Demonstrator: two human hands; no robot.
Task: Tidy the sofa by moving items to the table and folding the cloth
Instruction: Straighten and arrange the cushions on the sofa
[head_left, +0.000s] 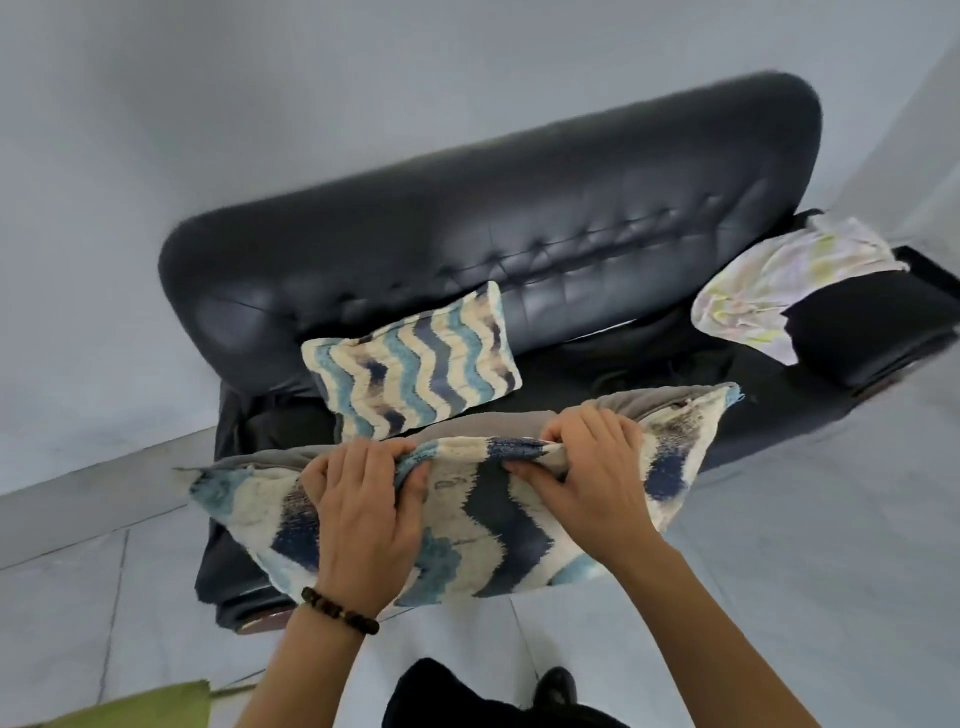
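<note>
A zigzag-patterned cushion (498, 509) in blue, navy and cream, grey-backed, was gripped along its top edge by the left hand (363, 514) and right hand (587, 467), above the black sofa (519, 234).

The sofa (571, 208) is black and shiny. Two pillows have wavy zigzag stripes in cream, light blue and dark blue: the near pillow (493, 525), with a grey back, and the far pillow (415, 364). The cloth (769, 286) is white with faint yellow-green and pink marks. The bracelet (340, 610) has dark brown beads.
</note>
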